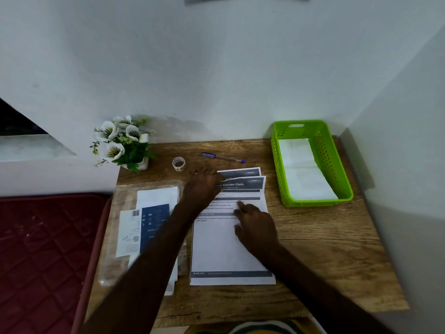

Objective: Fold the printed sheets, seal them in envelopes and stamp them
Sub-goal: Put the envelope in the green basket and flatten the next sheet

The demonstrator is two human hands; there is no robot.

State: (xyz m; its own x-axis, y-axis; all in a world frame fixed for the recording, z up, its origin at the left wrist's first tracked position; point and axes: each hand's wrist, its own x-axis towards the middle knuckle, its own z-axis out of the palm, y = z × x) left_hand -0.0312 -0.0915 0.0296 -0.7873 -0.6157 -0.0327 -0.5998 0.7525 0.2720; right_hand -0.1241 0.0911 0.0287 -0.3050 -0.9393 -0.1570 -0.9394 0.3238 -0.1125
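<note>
A small stack of printed sheets with a dark "Kitchen Cloth" header lies in the middle of the wooden table. My left hand reaches over the top left corner of the stack, blurred, its fingers over the header. My right hand lies flat on the top sheet with fingers spread, pressing it down. A clear packet of white envelopes with a blue label lies to the left of the sheets, under my left forearm. Folded white paper lies inside the green basket.
A roll of clear tape and a purple pen lie behind the sheets. A pot of white flowers stands at the back left. Walls close the back and right. A red mat lies left of the table.
</note>
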